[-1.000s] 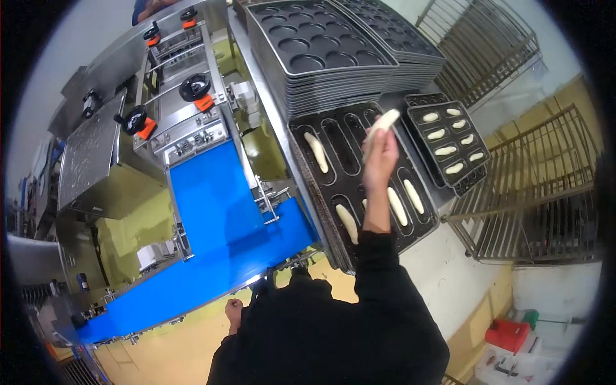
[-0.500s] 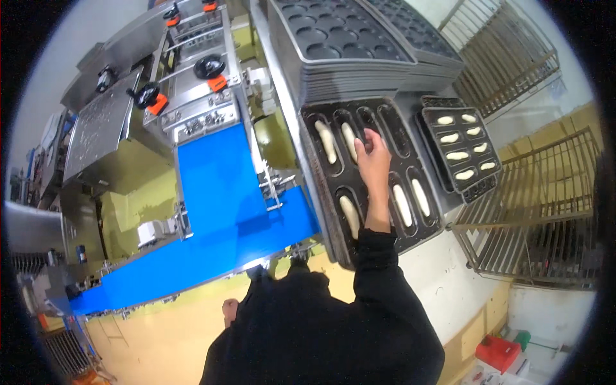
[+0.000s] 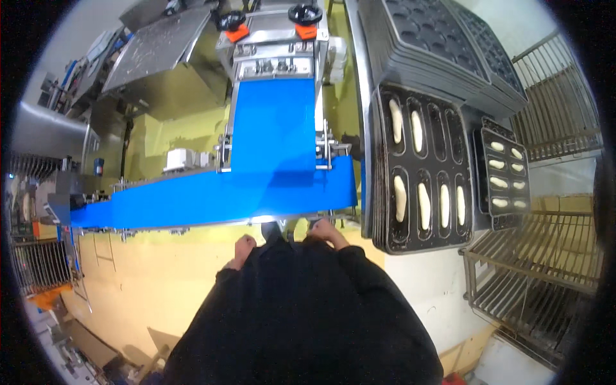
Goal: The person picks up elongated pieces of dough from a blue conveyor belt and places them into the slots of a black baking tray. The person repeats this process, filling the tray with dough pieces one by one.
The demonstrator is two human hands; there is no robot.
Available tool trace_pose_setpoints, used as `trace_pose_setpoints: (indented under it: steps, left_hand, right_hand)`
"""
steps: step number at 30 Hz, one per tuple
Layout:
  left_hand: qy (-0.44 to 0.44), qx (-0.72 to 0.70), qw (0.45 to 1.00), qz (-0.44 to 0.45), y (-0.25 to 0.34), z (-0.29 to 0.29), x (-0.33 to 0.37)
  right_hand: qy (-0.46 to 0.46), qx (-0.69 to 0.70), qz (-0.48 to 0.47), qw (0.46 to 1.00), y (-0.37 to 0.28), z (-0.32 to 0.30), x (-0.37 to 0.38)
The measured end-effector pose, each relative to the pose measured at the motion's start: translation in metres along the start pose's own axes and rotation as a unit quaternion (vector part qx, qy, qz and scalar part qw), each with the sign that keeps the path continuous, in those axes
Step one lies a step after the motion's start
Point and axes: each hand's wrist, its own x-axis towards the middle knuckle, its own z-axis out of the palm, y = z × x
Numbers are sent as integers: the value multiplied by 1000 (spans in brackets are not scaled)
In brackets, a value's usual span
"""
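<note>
My left hand point(image 3: 244, 249) is held low in front of my body with its fingers curled in, nothing visible in it. To its right, my right hand point(image 3: 326, 232) is also curled, just off the near edge of the blue conveyor belt point(image 3: 274, 128). No thing shows in it either. On the right lies a dark baking tray point(image 3: 426, 163) with long oval moulds, atop a stack of trays. Several pale dough sticks point(image 3: 424, 205) lie in its moulds; two moulds at its far right side hold none.
A smaller tray point(image 3: 507, 151) with short dough pieces point(image 3: 497, 165) stands farther right. Behind are tall stacks of round-mould pans point(image 3: 436, 32). Wire racks point(image 3: 532, 269) line the right side. A metal machine with black handwheels point(image 3: 305, 14) stands at the belt's far end.
My right hand has drawn back from the tray to the front of my body. My left hand has come forward. The view has turned left, so the trays appear farther right.
</note>
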Motion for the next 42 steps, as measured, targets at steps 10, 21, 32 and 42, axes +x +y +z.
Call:
trace_pose_setpoints:
  steps: [10, 21, 32, 42]
  left_hand:
    - [24, -9, 998, -49, -29, 2, -13]
    - [0, -5, 999, -36, -23, 0, -9]
    - [-14, -22, 999, -37, -34, -12, -22]
    - [31, 10, 991, -130, -81, -33, -77]
  right_hand:
    - [225, 73, 128, 963, 89, 54, -51]
    - [243, 116, 189, 945, 82, 59, -61]
    - [283, -16, -88, 955, -12, 14, -28]
    - [162, -139, 24, 977, -138, -25, 53]
